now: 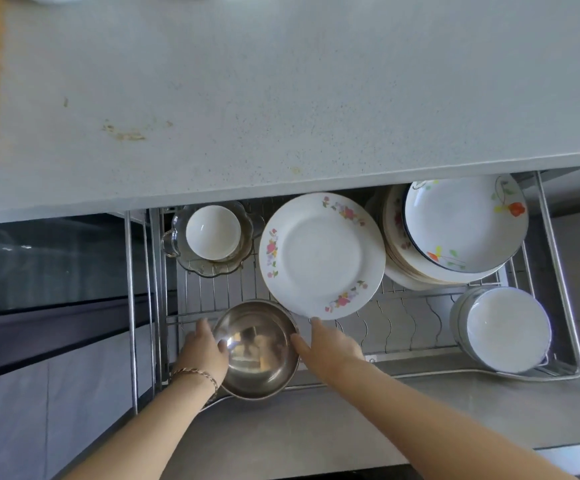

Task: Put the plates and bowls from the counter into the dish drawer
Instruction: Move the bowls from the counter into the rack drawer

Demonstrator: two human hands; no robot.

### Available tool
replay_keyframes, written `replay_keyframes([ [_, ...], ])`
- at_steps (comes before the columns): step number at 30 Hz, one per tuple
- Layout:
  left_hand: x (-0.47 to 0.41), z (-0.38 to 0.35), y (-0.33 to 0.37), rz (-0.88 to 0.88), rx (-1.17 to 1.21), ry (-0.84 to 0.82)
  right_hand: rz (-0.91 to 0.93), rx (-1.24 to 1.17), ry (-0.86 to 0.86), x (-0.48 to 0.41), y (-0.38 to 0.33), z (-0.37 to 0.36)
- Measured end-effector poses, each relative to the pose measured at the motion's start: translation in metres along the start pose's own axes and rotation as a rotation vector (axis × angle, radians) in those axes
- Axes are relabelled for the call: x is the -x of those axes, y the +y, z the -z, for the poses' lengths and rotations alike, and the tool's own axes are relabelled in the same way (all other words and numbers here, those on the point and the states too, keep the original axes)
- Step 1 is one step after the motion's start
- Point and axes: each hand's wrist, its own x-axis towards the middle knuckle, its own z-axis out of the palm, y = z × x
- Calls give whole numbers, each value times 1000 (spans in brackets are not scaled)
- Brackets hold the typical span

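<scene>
Steel bowl (257, 348), likely light and slippery, is pinched at its rim by left hand (205, 349), braced by straight-fingered right hand (330, 344).

Your free room in the dish drawer (559, 271) is the bare wire grid (209, 293) between the glass dish (243, 261) and steel bowl (257, 351), plus the wavy dividers (406, 327). The floral plate (321, 256) overhangs the middle. 2 stacks block the right: plates (454, 230) and white bowls (501, 329).
</scene>
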Motion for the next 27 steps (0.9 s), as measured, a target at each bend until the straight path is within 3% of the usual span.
replay_keyframes([
  [3,22,48,32,-266,145,243,98,61,114,20,-14,42],
  [6,45,117,70,-503,343,502,216,-33,233,47,-46,100],
  [11,47,236,107,-481,667,682,395,-251,442,80,-123,203],
  [14,24,290,113,-278,863,610,432,-383,461,72,-173,245],
  [18,-13,346,103,-28,1414,429,436,-550,362,50,-238,275],
  [21,-35,367,90,-92,1582,302,395,-657,326,36,-276,284],
  [27,-71,386,75,-174,1506,206,327,-1141,149,2,-329,303],
])
